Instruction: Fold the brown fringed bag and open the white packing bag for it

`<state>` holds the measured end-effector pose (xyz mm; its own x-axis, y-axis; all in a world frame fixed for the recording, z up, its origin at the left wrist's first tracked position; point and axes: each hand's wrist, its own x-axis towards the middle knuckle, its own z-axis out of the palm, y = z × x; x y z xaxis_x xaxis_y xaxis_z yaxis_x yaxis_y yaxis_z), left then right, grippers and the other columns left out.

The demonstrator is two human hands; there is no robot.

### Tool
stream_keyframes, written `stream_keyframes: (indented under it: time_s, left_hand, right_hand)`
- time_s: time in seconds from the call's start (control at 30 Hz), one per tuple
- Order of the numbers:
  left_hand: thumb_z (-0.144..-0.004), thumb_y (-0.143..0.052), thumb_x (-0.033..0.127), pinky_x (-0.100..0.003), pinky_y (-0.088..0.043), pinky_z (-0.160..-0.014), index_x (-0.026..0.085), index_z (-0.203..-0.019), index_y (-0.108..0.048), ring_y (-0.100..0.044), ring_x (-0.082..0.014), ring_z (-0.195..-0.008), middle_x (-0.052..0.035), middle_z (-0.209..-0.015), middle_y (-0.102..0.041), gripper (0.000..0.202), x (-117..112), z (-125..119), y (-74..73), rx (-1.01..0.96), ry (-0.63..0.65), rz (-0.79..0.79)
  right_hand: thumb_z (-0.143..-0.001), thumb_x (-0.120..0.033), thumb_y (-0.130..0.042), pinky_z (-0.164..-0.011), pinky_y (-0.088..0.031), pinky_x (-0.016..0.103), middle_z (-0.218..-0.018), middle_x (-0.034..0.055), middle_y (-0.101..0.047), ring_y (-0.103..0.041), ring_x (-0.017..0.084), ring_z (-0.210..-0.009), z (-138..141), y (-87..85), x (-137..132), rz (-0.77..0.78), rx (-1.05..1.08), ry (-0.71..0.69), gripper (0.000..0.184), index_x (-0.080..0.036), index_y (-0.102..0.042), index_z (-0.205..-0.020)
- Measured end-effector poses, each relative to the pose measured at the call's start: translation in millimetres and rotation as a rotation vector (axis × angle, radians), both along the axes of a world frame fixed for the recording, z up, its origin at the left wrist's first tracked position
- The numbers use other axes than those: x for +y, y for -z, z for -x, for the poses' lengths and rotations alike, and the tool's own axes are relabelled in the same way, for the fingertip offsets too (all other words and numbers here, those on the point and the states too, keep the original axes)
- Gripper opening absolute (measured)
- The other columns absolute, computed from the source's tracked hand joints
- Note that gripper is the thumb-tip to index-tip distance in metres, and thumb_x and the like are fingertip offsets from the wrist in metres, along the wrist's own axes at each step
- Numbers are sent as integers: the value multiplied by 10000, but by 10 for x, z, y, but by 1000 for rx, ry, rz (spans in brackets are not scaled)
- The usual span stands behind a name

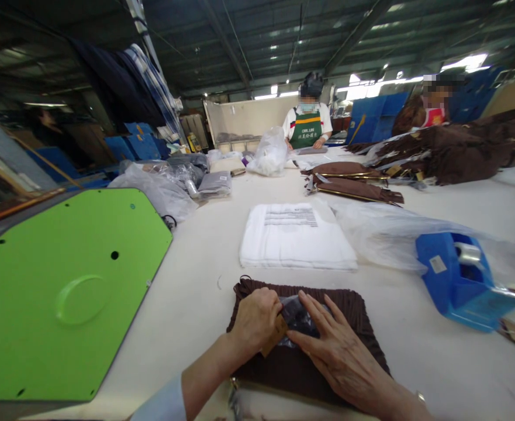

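A folded brown ribbed garment lies on the white table just in front of me. My left hand rests on its middle with the fingers curled around a brown card tag. My right hand lies flat beside it, fingertips pressing a small clear plastic packet against the cloth. Beyond the garment sits a stack of white plastic bags with printed text.
A blue tape dispenser stands at the right, loose clear plastic behind it. A green machine plate fills the left. Brown garments are piled farther back. A person in a green apron works at the far end, another person at the right.
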<state>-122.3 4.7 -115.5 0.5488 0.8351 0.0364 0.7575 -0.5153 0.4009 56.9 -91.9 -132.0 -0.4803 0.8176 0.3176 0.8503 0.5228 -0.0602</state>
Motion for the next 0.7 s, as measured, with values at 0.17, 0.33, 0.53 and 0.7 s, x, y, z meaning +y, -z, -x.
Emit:
stream_keyframes:
  time_s: [0.17,0.33,0.53,0.7]
  left_hand:
    - [-890,-273,232,-367,-423,-759,179,-728,-512,-506,-213,-789,-78,-791,-563,294,-61,65,88,-141,-74,-154]
    - [-890,-281,285,-288,-430,-646,194,-704,-472,-503,-162,-685,-20,-696,-522,282,-40,228,-53,-310,-186,-164]
    - [-857,-393,311,-217,-390,-552,189,-670,-498,-468,-110,-582,36,-602,-476,247,-11,404,-243,-492,-89,142]
    - [-837,-445,156,-294,-440,-686,171,-724,-566,-549,-184,-763,-41,-766,-595,166,-172,159,18,-15,133,-79]
  right_hand:
    - [-800,-86,-487,-1017,-297,568,-1510,109,23,-176,302,-1347,14,-9,-1,-21,35,8,515,-333,-474,-1251]
    - [-814,-102,-485,-1012,-311,567,-1507,101,41,-191,308,-1342,14,2,0,-37,69,15,479,-325,-493,-1237]
    - [-836,-143,-473,-1038,-296,550,-1506,104,-110,-199,283,-1347,5,6,-7,-26,109,26,391,-279,-519,-1200]
    - [-855,-185,-433,-1043,-348,476,-1463,141,-255,-236,234,-1345,-7,15,-38,1,287,94,222,-187,-489,-1070]
